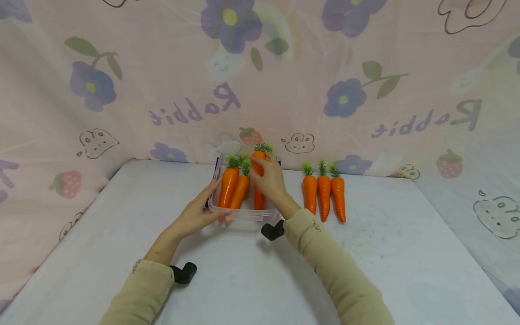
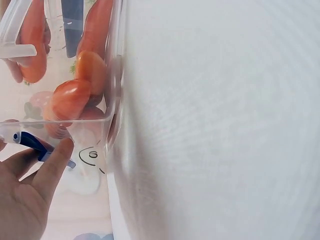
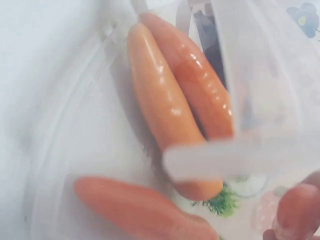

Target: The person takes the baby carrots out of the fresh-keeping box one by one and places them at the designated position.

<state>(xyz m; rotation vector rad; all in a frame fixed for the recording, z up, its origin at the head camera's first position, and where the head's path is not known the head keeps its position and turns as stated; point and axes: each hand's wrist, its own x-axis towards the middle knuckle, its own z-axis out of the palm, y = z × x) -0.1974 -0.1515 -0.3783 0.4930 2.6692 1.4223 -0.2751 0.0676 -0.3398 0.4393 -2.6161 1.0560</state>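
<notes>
I'm bracing the box (image 1: 245, 215), left hand (image 1: 198, 217) spread wide; right hand (image 1: 271, 178), pinching a far carrot (image 1: 258, 155), is seemingly loading, needing lowering.

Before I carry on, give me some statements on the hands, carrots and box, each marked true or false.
1. The right hand grips a carrot. True.
2. The left hand touches the clear box. True.
3. Only two carrots lie on the table outside the box. False: three loose carrots lie there.
4. Their leafy tops face the person. False: they face the printed cloth.
5. No carrots lie inside the box. False: several do.
</notes>
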